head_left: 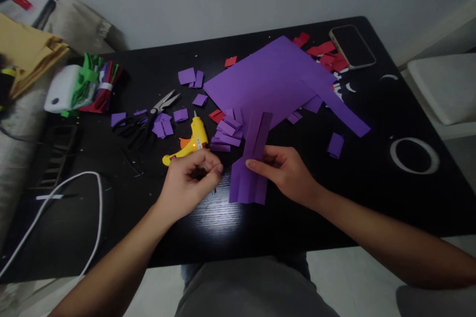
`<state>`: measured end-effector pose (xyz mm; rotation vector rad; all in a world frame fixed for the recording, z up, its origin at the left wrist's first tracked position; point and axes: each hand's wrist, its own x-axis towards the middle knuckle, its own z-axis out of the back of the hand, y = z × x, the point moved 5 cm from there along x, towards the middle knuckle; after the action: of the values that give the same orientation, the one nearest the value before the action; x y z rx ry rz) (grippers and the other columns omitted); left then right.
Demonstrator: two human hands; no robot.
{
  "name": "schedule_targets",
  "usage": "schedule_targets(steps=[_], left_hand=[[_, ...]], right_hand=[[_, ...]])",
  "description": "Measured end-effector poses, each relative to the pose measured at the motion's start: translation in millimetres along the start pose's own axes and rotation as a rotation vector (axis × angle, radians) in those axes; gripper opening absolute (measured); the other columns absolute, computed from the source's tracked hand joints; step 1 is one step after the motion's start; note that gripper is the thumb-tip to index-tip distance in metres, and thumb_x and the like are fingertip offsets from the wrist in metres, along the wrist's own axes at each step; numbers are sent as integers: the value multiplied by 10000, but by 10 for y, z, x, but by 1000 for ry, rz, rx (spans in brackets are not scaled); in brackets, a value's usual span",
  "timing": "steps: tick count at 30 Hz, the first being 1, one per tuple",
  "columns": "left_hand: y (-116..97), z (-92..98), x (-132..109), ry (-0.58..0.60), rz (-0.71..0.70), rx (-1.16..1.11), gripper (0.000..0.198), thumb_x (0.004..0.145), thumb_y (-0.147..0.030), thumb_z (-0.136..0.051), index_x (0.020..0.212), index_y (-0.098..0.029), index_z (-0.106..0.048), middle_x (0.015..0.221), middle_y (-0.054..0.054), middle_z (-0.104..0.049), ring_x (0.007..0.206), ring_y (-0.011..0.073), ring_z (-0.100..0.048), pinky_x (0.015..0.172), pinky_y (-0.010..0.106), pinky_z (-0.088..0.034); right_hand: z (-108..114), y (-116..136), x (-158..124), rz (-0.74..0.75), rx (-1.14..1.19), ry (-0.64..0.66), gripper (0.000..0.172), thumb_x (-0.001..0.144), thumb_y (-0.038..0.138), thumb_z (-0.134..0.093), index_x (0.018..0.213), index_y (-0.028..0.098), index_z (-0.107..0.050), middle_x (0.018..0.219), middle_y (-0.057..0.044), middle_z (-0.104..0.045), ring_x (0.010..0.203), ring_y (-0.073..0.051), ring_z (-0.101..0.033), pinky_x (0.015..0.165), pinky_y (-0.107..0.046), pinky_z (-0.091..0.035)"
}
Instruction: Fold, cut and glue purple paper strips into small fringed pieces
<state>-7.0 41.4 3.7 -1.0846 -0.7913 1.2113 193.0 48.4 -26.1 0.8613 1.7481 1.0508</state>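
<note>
A long folded purple paper strip [247,183] stands up over the front of the table, its lower end spread into creased panels. My right hand [286,171] pinches it at mid-height, thumb across its face. Just left of the strip is my left hand [191,178], its fingers curled and the thumb near the index finger; whether something small is between them cannot be made out. A yellow glue gun [197,136] lies right behind my left hand. Small folded purple pieces [227,131] are piled behind the strip, and a large purple sheet [260,77] lies beyond them.
Scissors [161,104] and black-handled tools lie at the left, near a white cable [99,198]. Bundled green and red strips [87,84] sit at the back left. A phone [352,46], red scraps [325,52] and a tape roll [414,156] are on the right.
</note>
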Motion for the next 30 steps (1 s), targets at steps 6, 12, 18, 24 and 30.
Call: schedule_targets(steps=[6,12,18,24,30], left_hand=[[-11,-124,-19,21,-40,-30,133,954,-307,-712,975,-175,-705,739,-9,-652,649,109,-604,624,218,-493],[35,-158,-18,73,-10,-23,180,985,-303,-665,863,-172,-677,674,-31,-561,604,97,-503,583,219,-421],[53,-140,0,81,43,-124,199,949,-315,-708,831,-171,-639,675,-43,-518,609,94,-459,568,215,-389],[82,-262,-31,195,81,-179,210,977,-345,-680,890,-154,-696,753,-7,-603,672,111,-524,616,226,-448],[46,-153,-9,62,92,-209,227,923,-335,-718,809,-143,-678,706,1,-637,616,114,-564,564,214,-478]], right_hand=[[-72,-66,-24,-40,-3,84,288,757,407,-930,918,199,-812,932,-42,-821,839,-193,-756,806,-333,-621],[-75,-39,-17,-60,-48,105,249,747,377,-937,837,192,-797,824,-14,-783,747,-157,-703,733,-291,-575],[-74,-11,-14,-39,-84,87,204,771,346,-915,807,185,-796,750,5,-739,688,-130,-647,667,-260,-528],[-139,-31,-57,-20,-111,166,176,851,337,-829,837,166,-791,753,-7,-727,689,-124,-635,650,-254,-492],[-101,4,-38,-39,-51,165,108,820,243,-791,762,167,-741,658,5,-701,631,-127,-657,635,-259,-532]])
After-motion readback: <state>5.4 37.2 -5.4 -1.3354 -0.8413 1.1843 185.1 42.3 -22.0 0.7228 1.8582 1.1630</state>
